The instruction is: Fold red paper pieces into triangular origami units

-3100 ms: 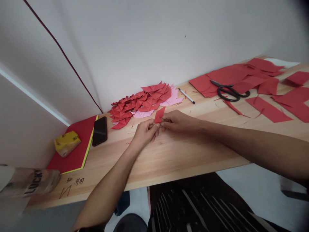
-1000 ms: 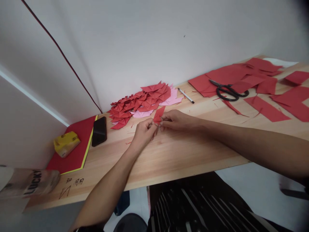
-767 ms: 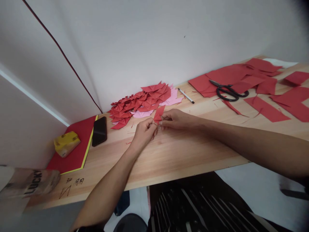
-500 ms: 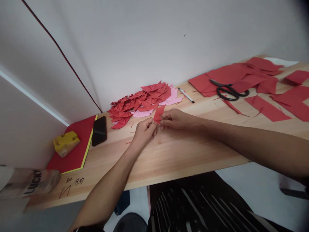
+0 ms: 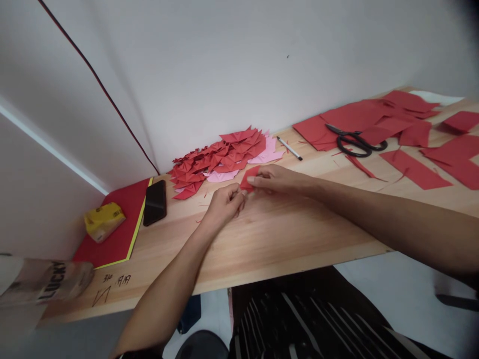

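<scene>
A small folded red paper piece (image 5: 249, 178) is pinched between my two hands just above the wooden tabletop (image 5: 284, 234). My left hand (image 5: 223, 204) is closed, its fingertips at the piece's lower edge. My right hand (image 5: 277, 179) is closed over the piece's right side, fingers pressed on it. Right behind them lies a heap of folded red and pink paper pieces (image 5: 224, 158) against the wall.
A pen (image 5: 289, 148), black scissors (image 5: 355, 140) and several cut red paper sheets (image 5: 407, 129) lie to the right. At left are a black phone (image 5: 154, 202), a red notebook (image 5: 119, 227), a yellow packet (image 5: 104, 221) and a plastic bottle (image 5: 45, 284). The table's front edge is near my lap.
The paper piece has tipped from upright to lying flatter under my right fingers, and my right hand has slid slightly up and over it. My left hand stayed put.
</scene>
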`<state>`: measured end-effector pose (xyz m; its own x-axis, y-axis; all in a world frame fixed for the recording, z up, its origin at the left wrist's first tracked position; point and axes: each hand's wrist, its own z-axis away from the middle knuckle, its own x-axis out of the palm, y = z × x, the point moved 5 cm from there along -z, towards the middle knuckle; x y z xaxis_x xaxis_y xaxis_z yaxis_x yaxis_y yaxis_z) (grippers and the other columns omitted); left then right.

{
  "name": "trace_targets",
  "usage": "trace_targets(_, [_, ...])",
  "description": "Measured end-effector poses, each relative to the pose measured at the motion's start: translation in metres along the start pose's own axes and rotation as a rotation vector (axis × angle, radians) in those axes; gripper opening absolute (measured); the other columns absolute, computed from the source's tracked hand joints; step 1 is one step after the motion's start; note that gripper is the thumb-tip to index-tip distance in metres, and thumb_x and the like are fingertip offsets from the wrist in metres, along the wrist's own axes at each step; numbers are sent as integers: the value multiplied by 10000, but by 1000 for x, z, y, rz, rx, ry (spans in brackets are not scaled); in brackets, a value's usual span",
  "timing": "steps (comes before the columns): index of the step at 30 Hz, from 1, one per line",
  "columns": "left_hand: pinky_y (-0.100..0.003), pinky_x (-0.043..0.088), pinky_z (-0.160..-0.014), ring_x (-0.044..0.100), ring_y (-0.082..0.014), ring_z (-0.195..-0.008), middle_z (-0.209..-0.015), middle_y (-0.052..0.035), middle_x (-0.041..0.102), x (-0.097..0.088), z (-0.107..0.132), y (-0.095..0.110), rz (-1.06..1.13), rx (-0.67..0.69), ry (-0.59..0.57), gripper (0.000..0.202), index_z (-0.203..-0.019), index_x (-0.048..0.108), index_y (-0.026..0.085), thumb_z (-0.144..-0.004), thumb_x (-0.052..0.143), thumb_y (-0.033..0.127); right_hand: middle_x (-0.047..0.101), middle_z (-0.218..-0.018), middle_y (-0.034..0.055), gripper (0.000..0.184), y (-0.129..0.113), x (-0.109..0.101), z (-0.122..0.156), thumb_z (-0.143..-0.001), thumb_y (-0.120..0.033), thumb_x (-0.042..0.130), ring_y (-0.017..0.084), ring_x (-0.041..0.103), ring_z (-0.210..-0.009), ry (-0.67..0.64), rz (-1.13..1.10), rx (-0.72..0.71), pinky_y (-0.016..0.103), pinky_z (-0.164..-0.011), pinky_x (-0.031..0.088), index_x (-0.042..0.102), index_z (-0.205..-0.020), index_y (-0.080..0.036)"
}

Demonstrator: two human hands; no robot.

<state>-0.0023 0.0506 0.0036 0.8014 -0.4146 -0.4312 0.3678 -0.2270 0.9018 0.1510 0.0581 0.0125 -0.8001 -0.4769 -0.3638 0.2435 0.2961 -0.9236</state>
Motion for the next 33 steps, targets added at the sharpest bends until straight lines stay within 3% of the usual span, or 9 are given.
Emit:
trace_targets(4, [-192, 304, -448, 431, -61, -396, -527, 47, 515, 3, 2, 1, -102, 21, -85, 334, -665, 493, 173, -902, 508, 407, 490, -556, -36, 332, 5, -5, -1, -874, -454, 513, 85, 416, -485, 113, -7, 94, 235, -478, 303, 505, -687, -180])
trace_targets(12, [-196, 317, -471, 445, -73, -424, -526, 30, 519, -5, 3, 5, -186, 42, 32, 412, -625, 505, 169, -939, 430, 425, 458, -563, -44, 286, 10, -8, -1, -856, -362, 540, 63, 355, -468, 234, -97, 152, 233, -468, 250, 470, -647, -180])
trace_targets(19, [-193, 295, -436, 428, -66, -392, -504, 37, 525, -14, 2, 4, -112, 44, 122, 369, -657, 533, 168, -926, 458, 409, 472, -572, -31, 301, 17, -19, -1, -844, -430, 555, 74, 357, -473, 354, -146, 162, 242, -457, 245, 492, -677, -188])
trace_targets(25, [-184, 289, -394, 451, -56, -363, -507, 28, 553, -24, -2, -5, 155, -17, 254, 296, -672, 577, 154, -854, 558, 386, 437, -547, -42, 285, 15, -18, 0, -825, -390, 552, 72, 329, -469, 333, -8, 169, 244, -462, 226, 470, -639, -190])
trace_targets(29, [-173, 313, -397, 473, -53, -402, -546, 11, 587, -32, -3, -6, 284, -55, 347, 238, -654, 591, 141, -761, 658, 343, 421, -547, -55, 223, 11, -14, -1, -816, -339, 519, 75, 327, -476, 192, 89, 128, 247, -479, 224, 514, -656, -184])
trace_targets(33, [-171, 329, -402, 487, -53, -423, -590, 7, 593, -35, -5, -8, 394, -70, 344, 222, -669, 574, 134, -735, 672, 321, 453, -581, -48, 196, 8, -10, -2, -799, -287, 495, 79, 353, -506, 86, 169, 84, 244, -502, 242, 559, -653, -173])
